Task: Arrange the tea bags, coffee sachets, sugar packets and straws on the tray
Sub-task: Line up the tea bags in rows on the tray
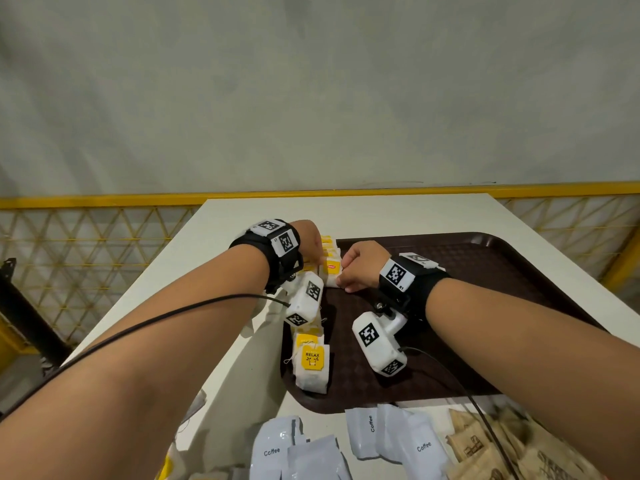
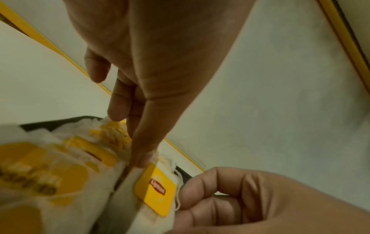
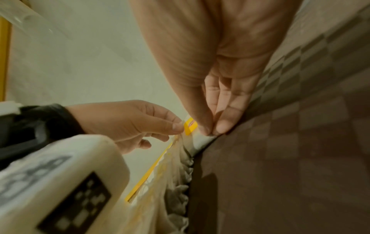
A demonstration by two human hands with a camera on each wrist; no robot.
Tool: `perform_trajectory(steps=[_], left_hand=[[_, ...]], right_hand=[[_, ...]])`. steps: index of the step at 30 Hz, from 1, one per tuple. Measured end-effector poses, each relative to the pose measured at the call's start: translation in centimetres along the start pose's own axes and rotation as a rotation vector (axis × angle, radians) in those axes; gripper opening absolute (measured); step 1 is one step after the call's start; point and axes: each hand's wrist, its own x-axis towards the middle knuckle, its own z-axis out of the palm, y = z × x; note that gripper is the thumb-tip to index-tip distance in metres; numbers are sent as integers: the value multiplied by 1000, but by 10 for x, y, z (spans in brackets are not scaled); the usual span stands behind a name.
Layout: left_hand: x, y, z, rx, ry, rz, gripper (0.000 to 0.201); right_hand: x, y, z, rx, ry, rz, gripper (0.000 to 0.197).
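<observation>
A dark brown tray (image 1: 485,271) lies on the white table. A row of white tea bags with yellow tags runs along its left edge, the nearest marked RELAX (image 1: 311,362). At the far end of the row, both hands hold one Lipton tea bag (image 1: 331,271). My left hand (image 1: 313,258) pinches its top edge between thumb and fingers (image 2: 144,156), just above the yellow tag (image 2: 155,188). My right hand (image 1: 346,275) pinches the bag's tray-side corner (image 3: 208,136) with curled fingers (image 3: 222,126). No straws are in view.
White coffee sachets (image 1: 277,452) (image 1: 415,441) and brown sugar packets (image 1: 485,448) lie on the table in front of the tray's near edge. The tray's right part shows bare patterned floor (image 3: 300,158). A yellow mesh fence (image 1: 86,244) stands behind the table.
</observation>
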Motion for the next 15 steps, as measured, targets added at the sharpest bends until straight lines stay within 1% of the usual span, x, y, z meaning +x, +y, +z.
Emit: perform_trajectory(steps=[3, 7, 8, 10, 11, 15], left_hand=[[-1, -2, 0, -31, 45, -8, 28], [-4, -15, -8, -183, 229, -66, 23], [-5, -19, -10, -229, 251, -87, 24], [-8, -25, -12, -279, 252, -117, 25], [-10, -27, -11, -281, 239, -125, 24], [-16, -27, -2, -265, 205, -119, 21]], right_hand=[[4, 2, -1, -25, 12, -20, 25], [9, 4, -1, 21, 141, -52, 16], [9, 4, 0, 10, 160, -74, 21], [8, 2, 3, -24, 159, -109, 31], [6, 0, 4, -45, 155, -117, 33], [3, -7, 7, -130, 153, -117, 34]])
